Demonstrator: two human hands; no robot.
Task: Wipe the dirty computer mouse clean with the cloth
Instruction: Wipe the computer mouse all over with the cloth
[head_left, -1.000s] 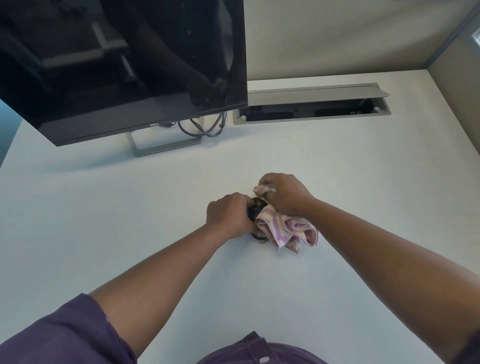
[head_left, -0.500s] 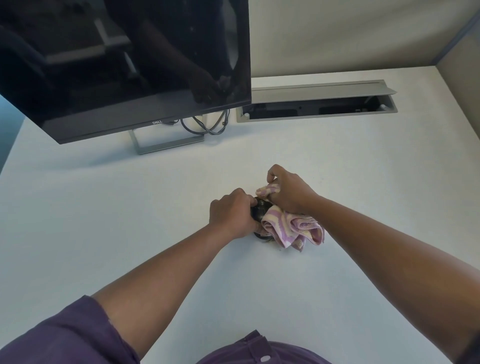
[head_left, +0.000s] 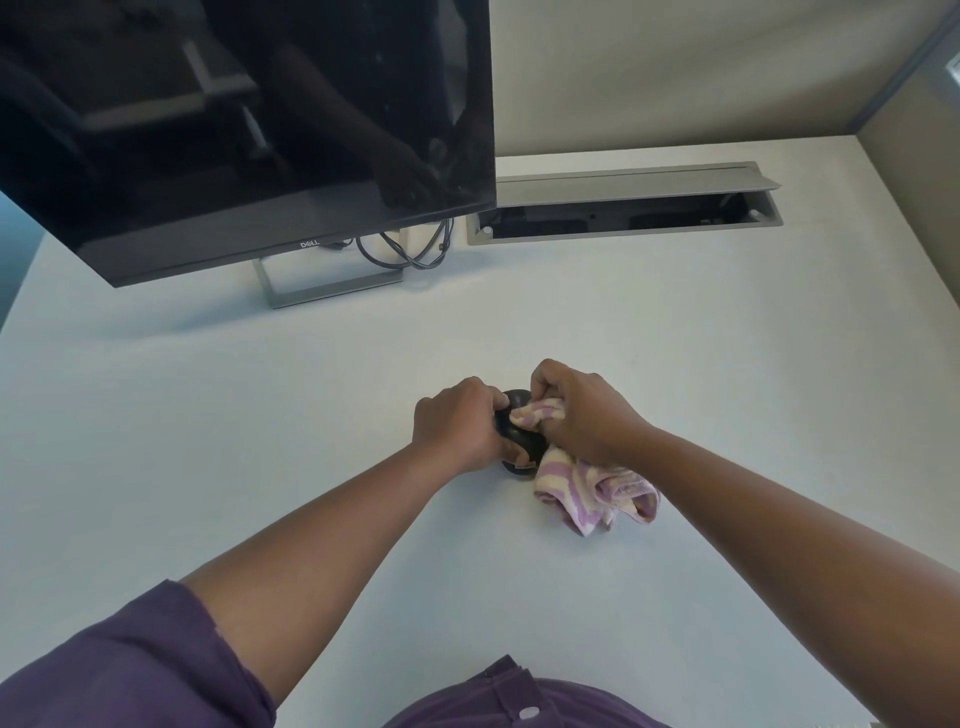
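Observation:
A black computer mouse (head_left: 521, 437) is held just above the white desk (head_left: 260, 441) near its middle. My left hand (head_left: 457, 428) grips the mouse from the left and hides much of it. My right hand (head_left: 582, 415) is closed on a purple and cream striped cloth (head_left: 597, 488). A fold of the cloth is pressed against the mouse's top right side. The rest of the cloth hangs below my right wrist and rests on the desk.
A black monitor (head_left: 234, 130) on a grey stand (head_left: 322, 291) fills the back left, with cables (head_left: 410, 249) behind it. An open grey cable tray (head_left: 623, 208) is set into the desk at the back. Partition walls (head_left: 909, 182) close the back and right.
My right hand has slid the cloth up over the mouse towards its far end. More of the black mouse shows between the hands. The left hand keeps its grip.

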